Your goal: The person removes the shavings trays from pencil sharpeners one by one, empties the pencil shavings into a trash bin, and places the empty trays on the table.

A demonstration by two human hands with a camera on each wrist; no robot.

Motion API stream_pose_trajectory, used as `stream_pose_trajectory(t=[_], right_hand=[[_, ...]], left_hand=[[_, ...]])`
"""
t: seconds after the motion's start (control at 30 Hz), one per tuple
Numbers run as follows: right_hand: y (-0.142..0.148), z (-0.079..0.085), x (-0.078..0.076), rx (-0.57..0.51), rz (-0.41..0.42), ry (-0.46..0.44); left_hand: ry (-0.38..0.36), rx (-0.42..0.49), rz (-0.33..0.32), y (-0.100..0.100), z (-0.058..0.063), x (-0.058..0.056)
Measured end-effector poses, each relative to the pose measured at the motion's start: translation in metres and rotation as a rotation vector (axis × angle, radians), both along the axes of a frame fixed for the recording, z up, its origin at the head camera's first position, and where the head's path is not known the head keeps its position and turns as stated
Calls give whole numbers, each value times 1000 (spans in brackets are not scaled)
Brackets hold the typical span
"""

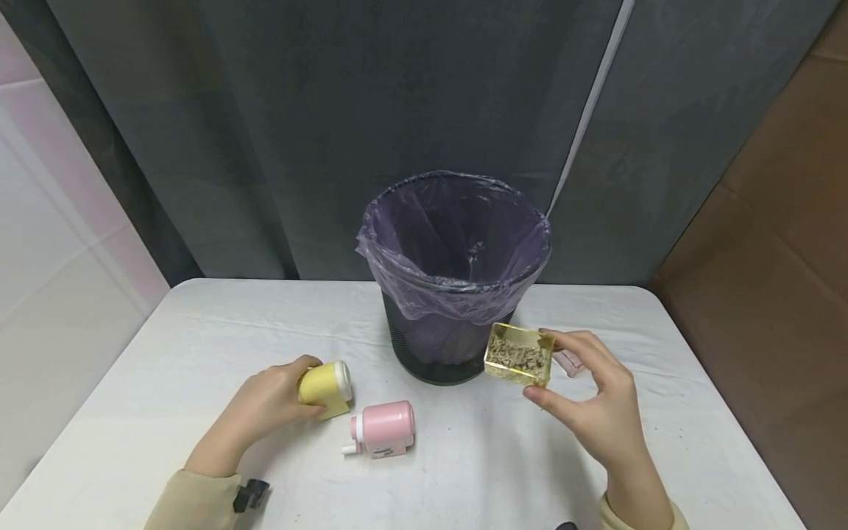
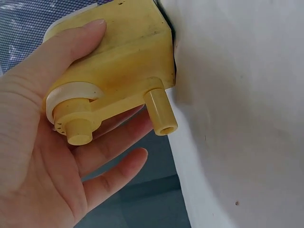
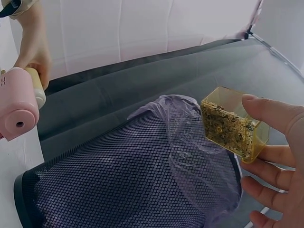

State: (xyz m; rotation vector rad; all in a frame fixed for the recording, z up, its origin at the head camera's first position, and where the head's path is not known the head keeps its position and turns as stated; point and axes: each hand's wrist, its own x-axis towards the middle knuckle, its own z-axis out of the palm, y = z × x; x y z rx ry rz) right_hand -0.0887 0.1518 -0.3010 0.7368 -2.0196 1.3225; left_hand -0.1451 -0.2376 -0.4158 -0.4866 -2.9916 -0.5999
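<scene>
My left hand (image 1: 265, 401) grips a yellow hand-crank pencil sharpener (image 1: 323, 384) low over the white table at the left. The left wrist view shows its crank handle (image 2: 161, 111), with the thumb lying along the body. My right hand (image 1: 606, 405) pinches a see-through yellow shavings drawer (image 1: 518, 356) between thumb and fingers. Pencil shavings (image 3: 224, 124) fill much of the drawer, which is held tilted in front of the bin's right side. On the table between the hands lies a pink crank pencil sharpener (image 1: 386, 425), closer to the left hand.
A black mesh bin (image 1: 424, 335) lined with a purple plastic bag (image 1: 424, 291) stands at the table's back middle. A small pink item (image 1: 568, 362) lies partly hidden behind the right hand. Dark grey cloth (image 1: 397, 96) hangs behind the white table (image 1: 477, 471).
</scene>
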Motion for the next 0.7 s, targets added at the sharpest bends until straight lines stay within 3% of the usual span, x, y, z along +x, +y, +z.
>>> stream_pose_trajectory(t=[0.3,0.7], right_hand=[[4,1,0,-9,-15,3],[9,6,-1,23,-54,6]], left_hand=[[-44,7,-18,1,0,-1],[-99,59,-65,3,15,-3]])
